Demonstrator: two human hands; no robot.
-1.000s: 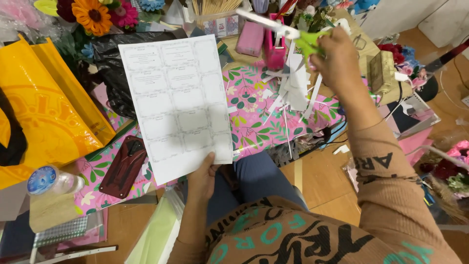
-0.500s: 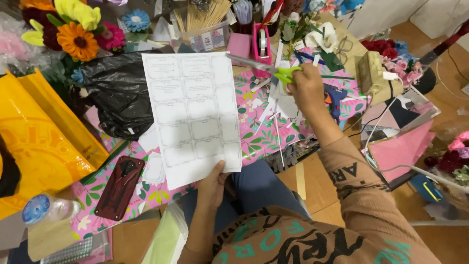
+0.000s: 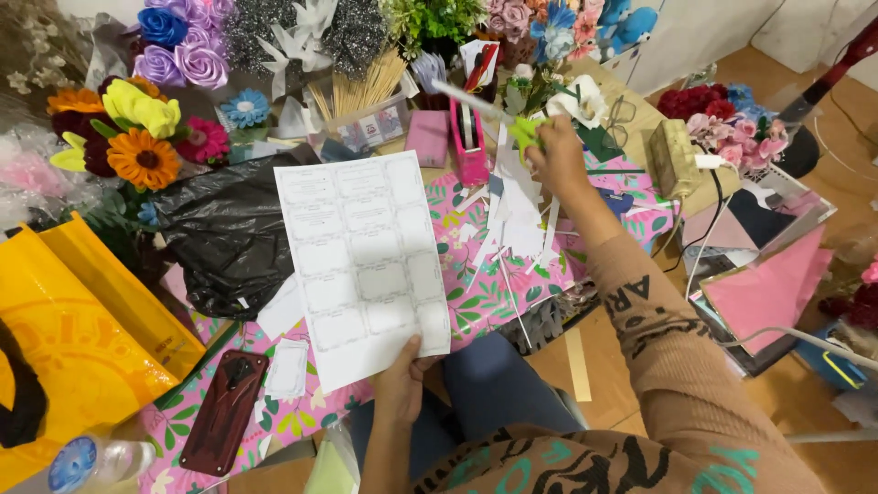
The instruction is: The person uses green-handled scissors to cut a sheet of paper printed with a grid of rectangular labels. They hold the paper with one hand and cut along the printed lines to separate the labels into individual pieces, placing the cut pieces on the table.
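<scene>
**Sheet in left hand, scissors in right**

I note the left hand (image 3: 400, 380) pinching the bottom edge of a white printed sheet (image 3: 362, 265) (a grid of label boxes), held raised above the pink floral tablecloth (image 3: 476, 293). The right hand (image 3: 558, 155) is closed around green-handled scissors (image 3: 498, 114), blades pointing left, over a pile of white paper scraps (image 3: 517, 206). A black plastic bag (image 3: 229, 238) lies just left of the sheet; a dark red phone case (image 3: 224, 412) lies below it, beside a yellow bag (image 3: 82, 329).
</scene>
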